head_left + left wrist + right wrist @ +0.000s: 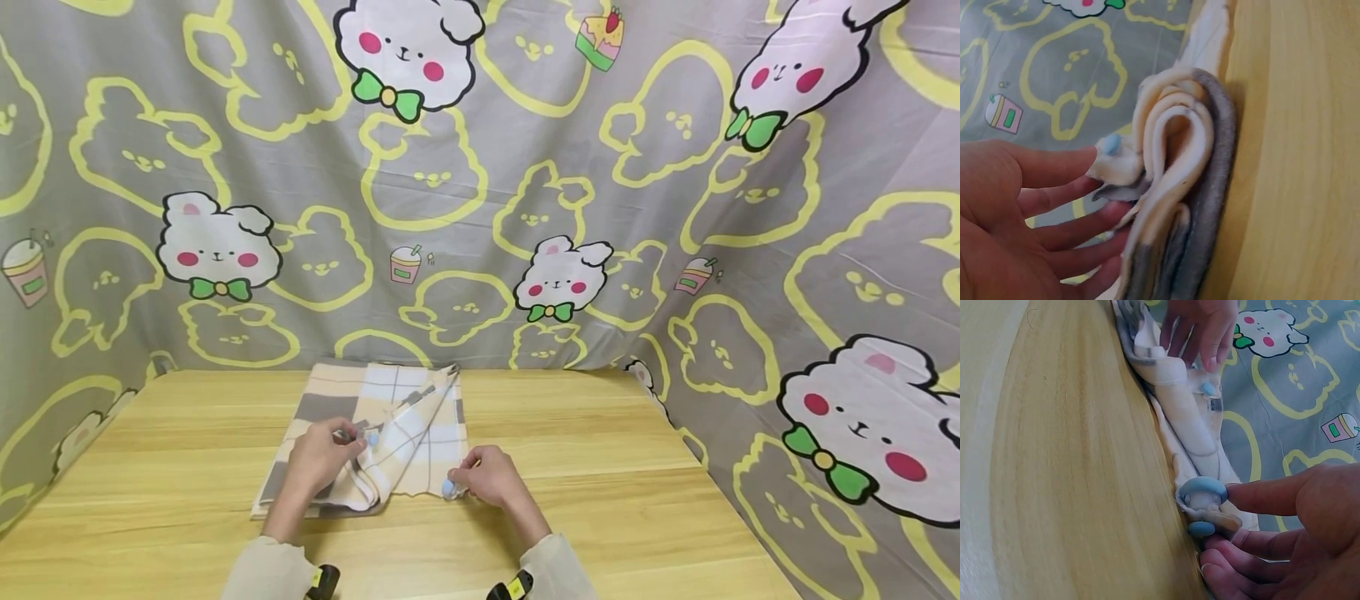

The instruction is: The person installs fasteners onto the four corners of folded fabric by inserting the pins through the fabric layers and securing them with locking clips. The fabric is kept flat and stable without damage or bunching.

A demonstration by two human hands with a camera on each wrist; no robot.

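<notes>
A folded plaid blanket [326,383] in cream, white and grey lies on the table, its right part turned over diagonally. My left hand [322,457] pinches a flap of it between thumb and fingers; a small light-blue clip [1111,145] sits on that flap by the thumb tip. With my right hand [489,475] I pinch a light-blue, round-capped clip [1205,487] at the blanket's near right corner, thumb on the cap and fingers below. A second blue piece [1201,529] shows under the cloth there. Layered, rolled edges [1175,134] stand beside the left fingers.
The light wooden table [600,483] extends on both sides of the blanket. A grey curtain [450,200] printed with yellow outlines and white cartoon rabbits hangs behind the table and along its sides. Dark wrist devices [324,582] sit at both sleeves.
</notes>
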